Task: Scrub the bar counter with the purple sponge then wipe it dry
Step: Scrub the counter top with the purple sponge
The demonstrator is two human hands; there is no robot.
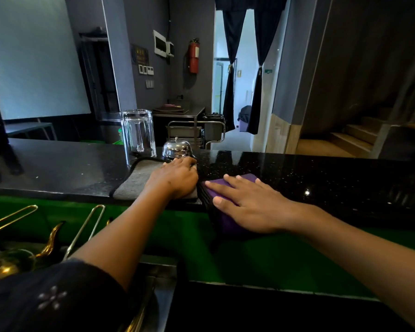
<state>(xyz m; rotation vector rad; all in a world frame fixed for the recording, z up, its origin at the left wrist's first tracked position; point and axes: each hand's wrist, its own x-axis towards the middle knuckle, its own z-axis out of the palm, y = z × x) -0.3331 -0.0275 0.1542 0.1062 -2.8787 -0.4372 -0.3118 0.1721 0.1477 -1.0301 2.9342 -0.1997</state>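
Hands [252, 204] flat, fingers spread, on purple sponge [243, 179] and grey cloth [137, 180].
Behind the cloth stood a chrome bell [176, 148] and upturned glass [138, 134] on the counter [321, 173].

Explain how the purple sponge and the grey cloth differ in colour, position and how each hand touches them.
The purple sponge is vivid purple; the grey cloth is dull grey with a dark edge. The sponge lies right of the cloth and overhangs the near edge of the black counter; the cloth lies flat beside the bell. The right hand presses the sponge with straight fingers; the left hand rests curled on the cloth. Both sit on the counter, each under one hand.
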